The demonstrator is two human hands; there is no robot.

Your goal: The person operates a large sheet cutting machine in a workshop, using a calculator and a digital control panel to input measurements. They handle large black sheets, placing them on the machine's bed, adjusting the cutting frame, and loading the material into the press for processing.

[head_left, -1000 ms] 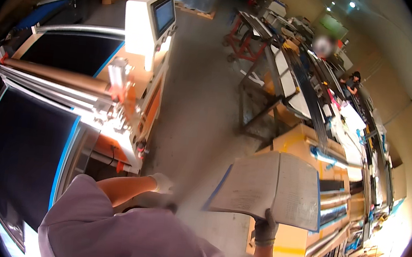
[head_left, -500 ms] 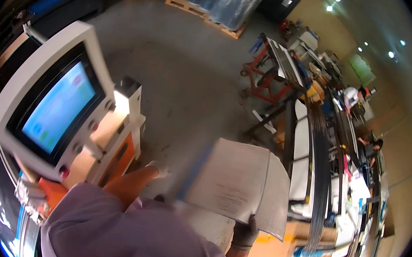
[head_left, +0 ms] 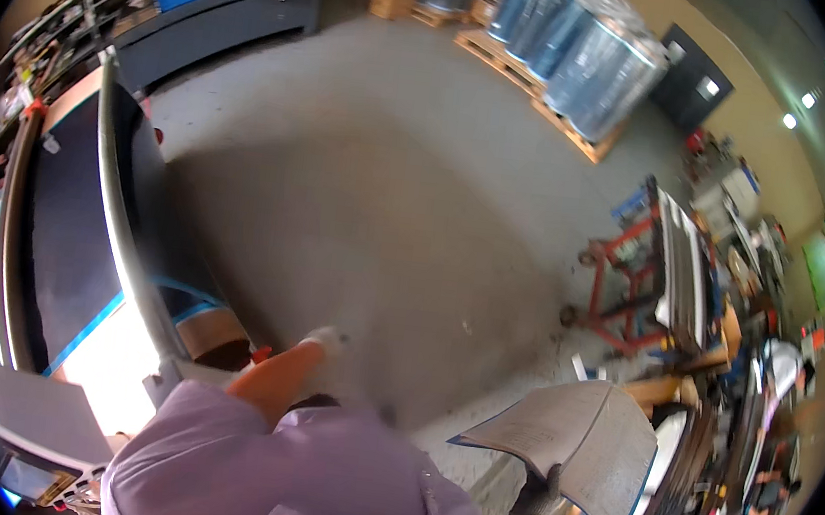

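In my right hand (head_left: 536, 494), which wears a dark grey glove, is an open folder of papers (head_left: 570, 430). My thumb presses on its lower edge, and the fingers underneath are hidden. The folder's pages bow upward at the fold and show a blue edge; their print is too blurred to make out. Bare up to a pale glove, my left forearm reaches forward. My left hand (head_left: 325, 339) hangs over the grey floor, touching nothing that shows, its fingers smeared by motion.
Close on my left stands a long machine with a black bed (head_left: 74, 222) and a pale curved rail (head_left: 111, 176). A red wheeled rack (head_left: 621, 280) is at the right, near a cluttered workbench. Wrapped rolls (head_left: 592, 75) stand on pallets (head_left: 499, 60) at the back. People work at both sides.
My view has swung left and moved forward. The touchscreen panel has left its place at the left. The folder is now lower and further right, more tilted, still in my right hand.
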